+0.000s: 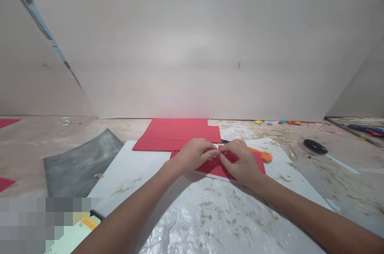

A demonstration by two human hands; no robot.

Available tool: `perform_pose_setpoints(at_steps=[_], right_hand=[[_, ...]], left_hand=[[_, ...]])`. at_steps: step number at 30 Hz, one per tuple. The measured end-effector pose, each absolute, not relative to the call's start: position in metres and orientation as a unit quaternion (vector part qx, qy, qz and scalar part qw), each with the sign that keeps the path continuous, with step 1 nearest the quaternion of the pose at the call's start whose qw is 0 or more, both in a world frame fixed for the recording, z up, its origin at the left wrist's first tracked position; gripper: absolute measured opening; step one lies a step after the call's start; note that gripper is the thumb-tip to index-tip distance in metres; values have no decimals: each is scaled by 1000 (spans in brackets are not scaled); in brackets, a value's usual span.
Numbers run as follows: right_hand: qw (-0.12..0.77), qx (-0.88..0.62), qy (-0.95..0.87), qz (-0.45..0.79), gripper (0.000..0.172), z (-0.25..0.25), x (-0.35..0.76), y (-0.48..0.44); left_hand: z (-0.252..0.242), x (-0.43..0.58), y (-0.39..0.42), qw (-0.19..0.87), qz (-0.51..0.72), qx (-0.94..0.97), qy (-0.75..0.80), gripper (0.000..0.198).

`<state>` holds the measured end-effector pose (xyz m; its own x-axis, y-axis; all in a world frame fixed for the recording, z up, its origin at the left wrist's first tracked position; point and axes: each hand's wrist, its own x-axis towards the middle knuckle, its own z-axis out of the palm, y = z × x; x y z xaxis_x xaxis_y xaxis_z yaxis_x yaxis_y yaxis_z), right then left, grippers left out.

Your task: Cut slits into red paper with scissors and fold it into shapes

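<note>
Both hands meet over a red sheet [217,167], which has a white strip along its near edge. My left hand [196,155] is closed in a pinch at the fingertips. Opposite it, my right hand [242,162] also pinches, its fingertips touching those of the left. Whatever is between the fingers is too small and hidden to name. An orange-handled tool [265,155] lies partly behind the right hand and the red sheet. Just beyond the hands rests a stack of larger red sheets [177,131]. A white sheet [144,164] lies underneath.
A tall white panel [192,46] stands across the back. At left lies a dark grey sheet [84,162]; at right, a black oval object [315,146]. Coloured scraps [274,122] sit along the panel's foot. Glue-like stains mark the plastic-covered surface [210,222].
</note>
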<state>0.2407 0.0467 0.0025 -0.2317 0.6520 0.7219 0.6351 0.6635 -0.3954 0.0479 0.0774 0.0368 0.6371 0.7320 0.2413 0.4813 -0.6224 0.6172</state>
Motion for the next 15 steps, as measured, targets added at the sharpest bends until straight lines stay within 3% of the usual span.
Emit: perform_pose_setpoints(at_steps=[6, 15], right_hand=[[434, -448, -780, 49, 8, 5, 241, 46], [408, -449, -793, 55, 7, 3, 243, 47]], left_hand=[[31, 48, 75, 356, 229, 831, 361, 20], [36, 49, 72, 281, 203, 851, 394, 23]])
